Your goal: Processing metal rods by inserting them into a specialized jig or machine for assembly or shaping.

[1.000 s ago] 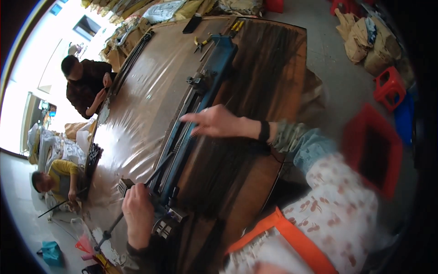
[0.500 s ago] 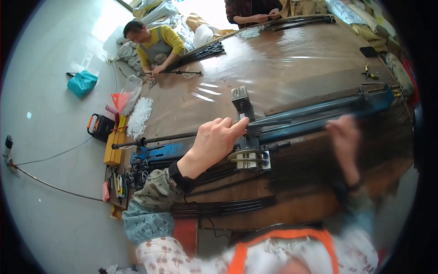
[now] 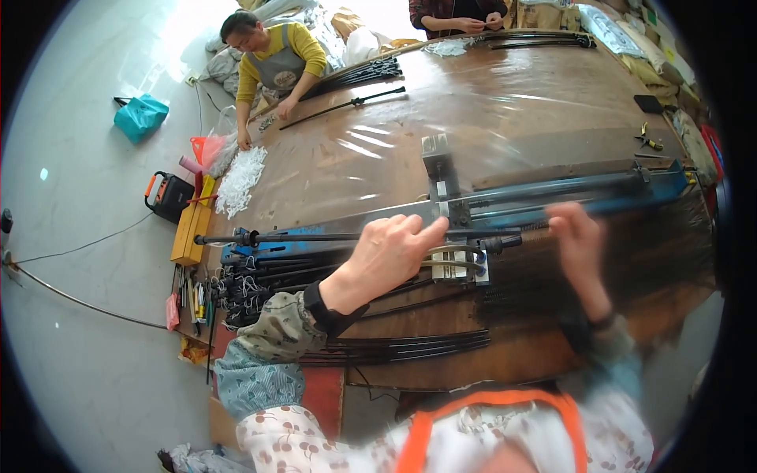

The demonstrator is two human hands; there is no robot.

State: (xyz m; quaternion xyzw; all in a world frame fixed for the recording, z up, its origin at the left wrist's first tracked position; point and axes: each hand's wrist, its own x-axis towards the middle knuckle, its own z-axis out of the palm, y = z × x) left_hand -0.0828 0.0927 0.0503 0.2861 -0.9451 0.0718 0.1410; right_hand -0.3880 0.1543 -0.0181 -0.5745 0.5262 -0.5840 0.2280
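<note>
My left hand (image 3: 392,254) is closed on a long black rod (image 3: 311,237), which lies crosswise over the bench fixture (image 3: 436,162). The rod has a collar near its left end, and its right part reaches past the fixture. Motion blurs my right hand (image 3: 579,240), which is raised right of the rod's end with its fingers curled. A thin dark piece (image 3: 536,226), perhaps a coil, stretches between the rod's end and those fingers; their grip on it is unclear. Behind my hands runs the blue long rail (image 3: 568,189) of the fixture.
Several black rods (image 3: 264,276) with white loops lie left of the fixture, and more rods (image 3: 430,345) lie near the front edge. White small pieces (image 3: 240,181) are heaped by a yellow box (image 3: 189,234). Across the table (image 3: 331,169) a person in yellow sleeves (image 3: 309,55) works.
The rod has come nearer me, from behind the fixture's middle to its front, with my left hand on it. My right hand has shifted slightly left. The person opposite has put a rod down.
</note>
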